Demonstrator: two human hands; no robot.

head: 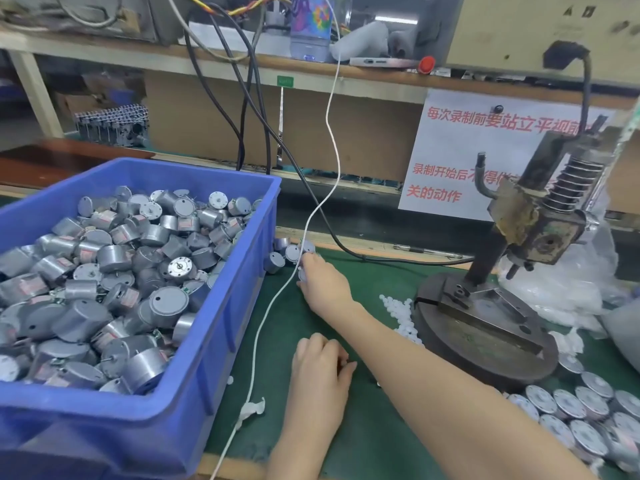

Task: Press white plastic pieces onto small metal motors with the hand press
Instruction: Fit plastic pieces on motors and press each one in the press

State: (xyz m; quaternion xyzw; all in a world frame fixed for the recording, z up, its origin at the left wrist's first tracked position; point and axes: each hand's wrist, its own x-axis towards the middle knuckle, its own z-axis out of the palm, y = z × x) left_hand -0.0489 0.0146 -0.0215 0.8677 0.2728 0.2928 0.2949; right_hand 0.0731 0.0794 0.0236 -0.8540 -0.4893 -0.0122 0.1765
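A blue bin (221,327) on the left is heaped with small grey metal motors (114,282). Several loose motors (289,252) lie on the green mat beside its right wall. My right hand (323,284) reaches across to them and its fingertips close round one motor (302,274). My left hand (318,367) rests on the mat nearer to me with its fingers curled; what lies under them is hidden. Small white plastic pieces (398,311) are piled against the round base (485,337) of the hand press (530,230) on the right.
A white cable (332,161) and black cables (346,242) run across the mat between bin and press. Several motors (575,414) lie flat at the lower right. A clear plastic bag (568,289) sits behind the press, and a printed sign (460,157) stands further back.
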